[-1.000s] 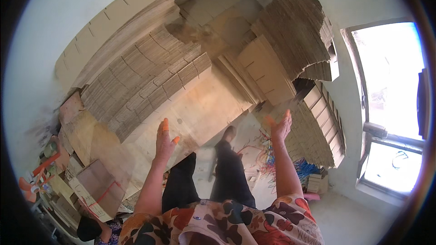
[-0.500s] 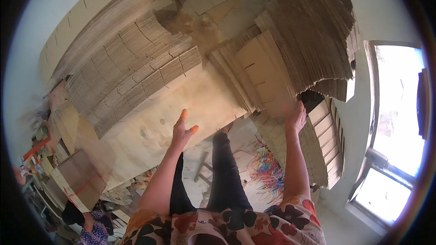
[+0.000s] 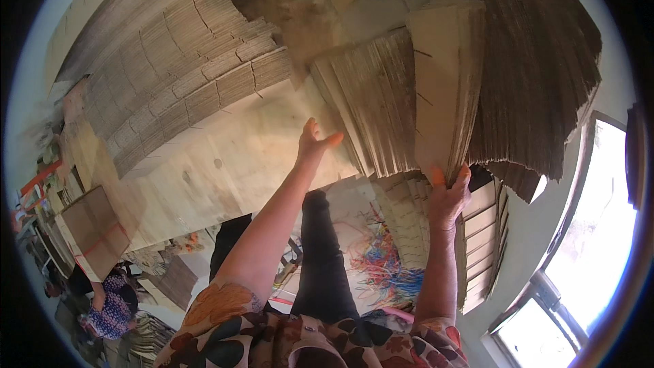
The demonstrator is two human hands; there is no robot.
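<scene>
My right hand [image 3: 451, 199] grips the near end of a bundle of slotted cardboard sheets [image 3: 444, 75], thumb on one side and fingers on the other. The bundle stands tilted, its broad tan face toward the left. To its left leans a row of cardboard sheets [image 3: 371, 102], edges up; to its right is a big stack of brown cardboard sheets [image 3: 521, 75]. My left hand [image 3: 314, 143] is open and holds nothing, thumb and fingers apart, above the wooden tabletop [image 3: 225, 170] beside the leaning row. Orange covers show on fingertips of both hands.
Long stacks of slotted cardboard [image 3: 197, 61] fill the table's far left. Below the table edge lie coloured strings [image 3: 388, 266] on the floor, near more stacked cardboard [image 3: 480, 232]. A window [image 3: 586, 197] is at the right. Another person [image 3: 112, 307] sits at lower left beside a box [image 3: 95, 228].
My right hand has closed on the bundle's near end, and the bundle now stands apart from the leaning row. My left hand has moved right, closer to that row. The whole view has shifted.
</scene>
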